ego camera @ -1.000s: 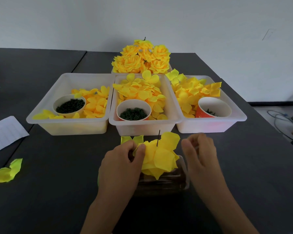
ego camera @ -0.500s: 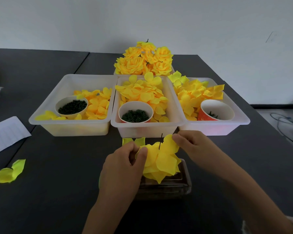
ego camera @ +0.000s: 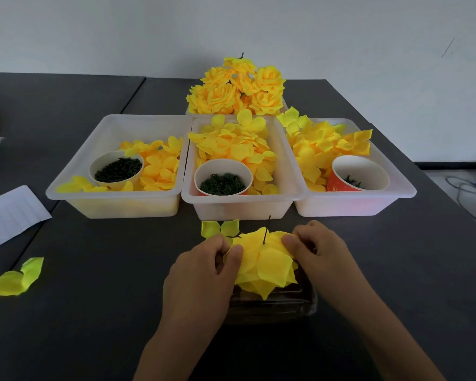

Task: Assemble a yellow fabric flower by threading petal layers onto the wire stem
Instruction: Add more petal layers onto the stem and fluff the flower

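A stack of yellow fabric petal layers [ego camera: 267,259] sits on a thin dark wire stem [ego camera: 266,229] that pokes up through its middle. The stack rests over a dark clear-lidded box [ego camera: 275,303] near the table's front. My left hand [ego camera: 204,270] pinches the left edge of the petal layers between thumb and fingers. My right hand [ego camera: 316,248] pinches the right edge, fingers curled on the fabric. A pale green-yellow petal piece [ego camera: 220,228] lies just behind my left hand.
Three white bins [ego camera: 116,199] [ego camera: 242,207] [ego camera: 355,204] hold loose yellow petals and cups of small dark green parts. Finished yellow flowers [ego camera: 239,89] are piled behind them. A loose petal [ego camera: 14,279] and a paper sheet [ego camera: 8,215] lie at the left.
My right hand moved down from the petal's top edge near the stem and now pinches the right side of the stack. The top layer sits lower and flatter on the wire.
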`<state>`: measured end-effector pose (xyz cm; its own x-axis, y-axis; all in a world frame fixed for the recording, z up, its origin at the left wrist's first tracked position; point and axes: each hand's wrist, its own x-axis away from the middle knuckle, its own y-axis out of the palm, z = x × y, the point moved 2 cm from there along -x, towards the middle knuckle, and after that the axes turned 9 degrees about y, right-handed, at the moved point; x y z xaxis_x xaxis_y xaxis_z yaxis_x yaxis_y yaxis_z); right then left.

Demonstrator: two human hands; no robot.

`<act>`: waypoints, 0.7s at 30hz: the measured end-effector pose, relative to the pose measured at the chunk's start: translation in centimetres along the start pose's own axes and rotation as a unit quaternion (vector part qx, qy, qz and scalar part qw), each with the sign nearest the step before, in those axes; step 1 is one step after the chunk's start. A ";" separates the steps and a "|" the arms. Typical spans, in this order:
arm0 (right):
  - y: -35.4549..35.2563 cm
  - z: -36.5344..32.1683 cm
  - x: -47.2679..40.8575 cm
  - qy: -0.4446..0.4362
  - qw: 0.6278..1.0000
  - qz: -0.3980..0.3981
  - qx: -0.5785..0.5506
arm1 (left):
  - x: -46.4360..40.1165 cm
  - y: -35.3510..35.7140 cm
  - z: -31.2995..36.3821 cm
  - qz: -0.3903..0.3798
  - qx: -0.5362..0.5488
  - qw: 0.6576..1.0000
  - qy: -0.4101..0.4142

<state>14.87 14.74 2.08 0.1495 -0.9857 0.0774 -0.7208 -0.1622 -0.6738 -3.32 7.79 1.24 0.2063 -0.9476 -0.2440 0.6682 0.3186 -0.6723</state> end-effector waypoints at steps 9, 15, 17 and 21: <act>1.2 0.9 0.6 -0.006 0.999 0.029 0.031 | 0.2 0.4 -0.5 -0.044 -0.019 0.999 -0.023; 1.2 1.1 0.7 -0.012 0.999 0.008 0.034 | 0.3 0.3 -0.4 -0.040 -0.010 0.999 -0.019; 0.7 1.1 0.5 -0.018 0.999 0.001 0.033 | 0.5 0.0 -0.3 -0.022 -0.016 0.999 -0.020; -0.3 0.5 0.5 -0.023 1.000 0.008 0.018 | 0.5 -0.9 0.2 0.024 0.008 0.999 -0.024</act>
<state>15.50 14.28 2.00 0.1695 -0.9850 0.0320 -0.6993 -0.1431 -0.7004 -3.66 6.98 1.86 0.2726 -0.9313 -0.2417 0.6677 0.3639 -0.6494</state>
